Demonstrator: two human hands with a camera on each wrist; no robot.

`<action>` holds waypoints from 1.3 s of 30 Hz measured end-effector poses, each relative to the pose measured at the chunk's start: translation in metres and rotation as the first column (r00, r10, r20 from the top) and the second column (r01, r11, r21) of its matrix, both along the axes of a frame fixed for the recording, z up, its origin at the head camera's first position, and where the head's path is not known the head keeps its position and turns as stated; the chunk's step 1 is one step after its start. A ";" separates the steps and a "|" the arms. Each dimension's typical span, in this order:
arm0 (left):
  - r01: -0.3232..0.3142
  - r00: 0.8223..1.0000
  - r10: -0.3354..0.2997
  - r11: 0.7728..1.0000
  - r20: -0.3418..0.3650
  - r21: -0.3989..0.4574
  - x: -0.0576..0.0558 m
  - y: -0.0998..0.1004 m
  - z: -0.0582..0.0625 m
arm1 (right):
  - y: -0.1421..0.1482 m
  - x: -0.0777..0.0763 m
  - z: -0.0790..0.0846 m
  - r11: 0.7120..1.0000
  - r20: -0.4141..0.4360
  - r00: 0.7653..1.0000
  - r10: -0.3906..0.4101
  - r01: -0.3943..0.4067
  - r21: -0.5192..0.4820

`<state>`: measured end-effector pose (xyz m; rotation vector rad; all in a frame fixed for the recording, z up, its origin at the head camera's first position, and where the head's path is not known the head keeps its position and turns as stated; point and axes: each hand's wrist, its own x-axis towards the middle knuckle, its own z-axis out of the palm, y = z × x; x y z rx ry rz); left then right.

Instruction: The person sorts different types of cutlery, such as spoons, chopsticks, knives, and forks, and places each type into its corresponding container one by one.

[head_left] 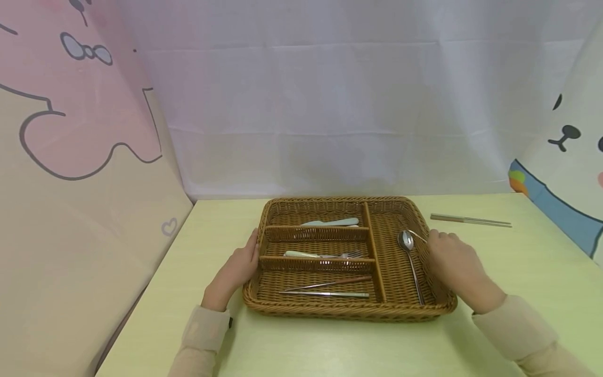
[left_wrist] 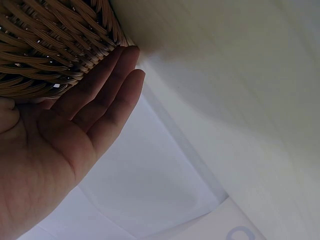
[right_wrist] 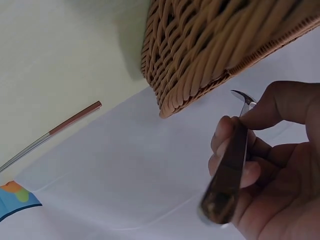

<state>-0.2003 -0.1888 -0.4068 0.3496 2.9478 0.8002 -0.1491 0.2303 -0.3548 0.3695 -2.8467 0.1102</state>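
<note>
A brown wicker cutlery basket point(head_left: 348, 312) lies on the table. My left hand point(head_left: 239, 266) rests along its left side; in the left wrist view the fingers point(left_wrist: 107, 102) stretch nearly straight against the weave. By the handle, my right hand point(head_left: 457, 267) pinches a metal spoon point(right_wrist: 225, 175) at the basket's right rim. Its bowl end reaches over the right compartment, overlapping another spoon point(head_left: 414, 275) lying there. A knife with a pale blue handle point(head_left: 339, 222) is in the back compartment, a fork point(head_left: 350, 255) with a cream handle in the middle one.
Two slim sticks, one with a brown end point(head_left: 348, 281) and one with a green end point(head_left: 346, 295), lie in the front compartment. A pair of chopsticks point(head_left: 471, 220) lies on the table at the back right. White cloth point(head_left: 306, 104) hangs behind the table, with printed cloths at both sides.
</note>
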 end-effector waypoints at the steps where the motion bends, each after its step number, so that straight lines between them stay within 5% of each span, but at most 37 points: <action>1: 0.001 1.000 -0.001 1.000 -0.004 0.000 0.000 0.000 0.000 | -0.001 0.000 0.000 1.000 0.002 1.000 0.001 -0.001 0.007; 25: 0.007 1.000 -0.007 1.000 0.003 0.005 -0.001 0.001 0.002 | -0.019 -0.009 -0.023 0.987 -0.114 0.985 0.128 -0.114 0.116; 39: 0.004 1.000 -0.004 1.000 -0.008 -0.003 0.000 0.000 0.001 | -0.024 -0.004 -0.030 0.978 0.046 0.981 0.189 -0.192 0.086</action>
